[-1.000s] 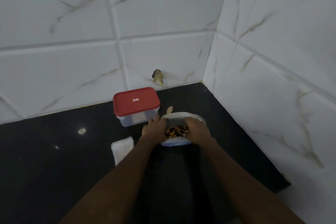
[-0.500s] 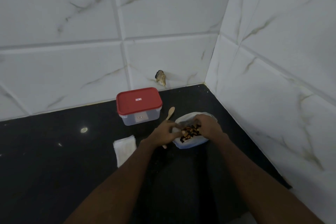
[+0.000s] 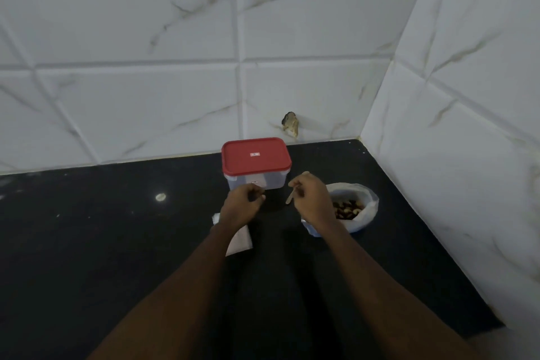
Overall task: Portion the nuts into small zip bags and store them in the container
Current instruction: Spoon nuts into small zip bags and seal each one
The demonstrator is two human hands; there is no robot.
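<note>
Two hands above the bench: right hand is closed around a spoon; left hand is curled, contents indiscernible.

Two bare forearms reach in from the bottom edge, long and slim, widening toward the elbows. No sleeve, cuff, watch, bracelet or ring shows on either one. The bare left hand and the bare right hand are uncovered, without gloves, and the dim light leaves nails and knuckle detail too soft to make out.
</note>
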